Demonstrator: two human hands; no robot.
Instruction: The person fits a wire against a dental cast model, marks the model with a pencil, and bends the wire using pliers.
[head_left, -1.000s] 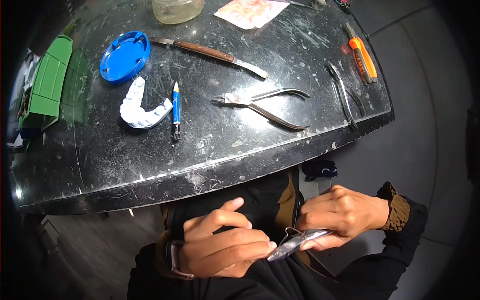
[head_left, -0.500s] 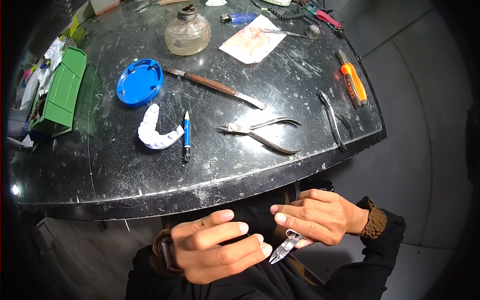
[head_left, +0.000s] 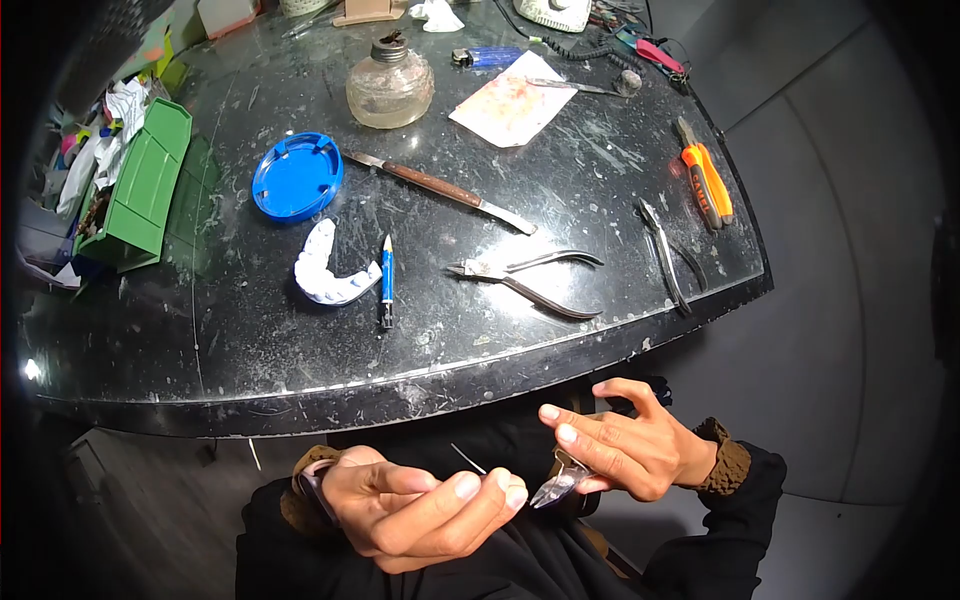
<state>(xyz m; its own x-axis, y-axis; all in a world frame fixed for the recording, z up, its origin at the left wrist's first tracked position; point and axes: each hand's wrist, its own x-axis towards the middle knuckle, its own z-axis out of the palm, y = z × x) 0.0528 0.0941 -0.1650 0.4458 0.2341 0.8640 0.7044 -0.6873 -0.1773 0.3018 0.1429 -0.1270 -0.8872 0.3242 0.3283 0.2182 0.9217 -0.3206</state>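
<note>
My left hand [head_left: 425,510] is closed, palm up, with a thin metal wire [head_left: 467,459] sticking up from its fingertips. To its right, my right hand [head_left: 635,445] holds small metal pliers [head_left: 562,484], their jaws pointing down and left, near my left fingertips. Both hands are over my lap, below the table's front edge. On the black table [head_left: 270,350] lie a white dental cast [head_left: 325,275], a blue pencil [head_left: 387,280] beside it, and another pair of pliers [head_left: 500,272] with spread handles.
A blue round lid [head_left: 297,178], a wooden-handled knife [head_left: 435,184], a glass jar [head_left: 390,92] and a stained paper [head_left: 505,105] lie farther back. Slim pliers [head_left: 663,250] and an orange-handled tool [head_left: 705,180] are at right, a green bin [head_left: 150,185] at left.
The view has tilted up, showing more of the table's back. My left hand has turned palm up, with the wire now showing. My right fingers have spread around the small pliers.
</note>
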